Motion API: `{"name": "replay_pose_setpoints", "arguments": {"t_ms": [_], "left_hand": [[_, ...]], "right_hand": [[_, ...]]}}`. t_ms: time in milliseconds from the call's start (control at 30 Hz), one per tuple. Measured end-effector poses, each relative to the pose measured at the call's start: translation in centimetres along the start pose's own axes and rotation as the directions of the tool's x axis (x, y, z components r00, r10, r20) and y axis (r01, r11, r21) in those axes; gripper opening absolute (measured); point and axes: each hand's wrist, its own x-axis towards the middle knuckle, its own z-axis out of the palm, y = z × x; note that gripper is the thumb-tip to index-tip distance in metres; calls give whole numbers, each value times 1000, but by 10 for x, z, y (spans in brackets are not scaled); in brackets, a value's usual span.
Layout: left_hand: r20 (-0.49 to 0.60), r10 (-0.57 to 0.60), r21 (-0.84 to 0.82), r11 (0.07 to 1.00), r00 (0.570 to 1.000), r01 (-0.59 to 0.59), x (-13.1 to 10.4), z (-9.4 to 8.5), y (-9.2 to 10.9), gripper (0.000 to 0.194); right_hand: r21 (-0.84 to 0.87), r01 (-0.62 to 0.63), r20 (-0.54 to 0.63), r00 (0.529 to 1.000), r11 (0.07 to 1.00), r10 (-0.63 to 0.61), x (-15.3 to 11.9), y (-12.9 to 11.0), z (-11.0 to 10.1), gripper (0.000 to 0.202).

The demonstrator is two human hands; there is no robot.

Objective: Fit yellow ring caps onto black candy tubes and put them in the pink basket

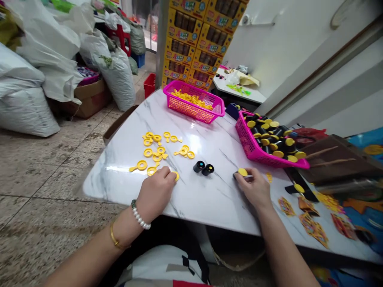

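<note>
My left hand (pixel 158 190) is closed on a yellow plastic ring (pixel 176 175), whose edge shows past the fingers. Around it on the marble-patterned table lie several yellow rings with short handles (pixel 142 165). My right hand (pixel 254 187) pinches a small black cylinder with a yellow cap (pixel 242 172), low over the tabletop. Between the hands stand two black cylinders, one with a blue dot (pixel 198 166) on top and one with a yellow dot (pixel 208 170).
A pink basket of yellow pieces (pixel 194 113) sits at the back. Another pink basket (pixel 248 145) on the right holds many yellow-capped black cylinders. Printed packets (pixel 312 229) lie at the right. Stacked yellow boxes (pixel 191 44) rise behind; white sacks (pixel 24 95) fill the left floor.
</note>
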Motion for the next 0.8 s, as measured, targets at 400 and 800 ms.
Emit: {"name": "replay_pose_setpoints", "arguments": {"t_ms": [400, 800], "left_hand": [[-63, 101, -140, 984, 993, -109, -13, 11, 5, 16], [-121, 64, -248, 964, 991, -93, -15, 15, 3, 15]], "right_hand": [[294, -37, 79, 997, 955, 14, 13, 4, -23, 47], [85, -71, 217, 975, 994, 51, 65, -32, 20, 24]]}}
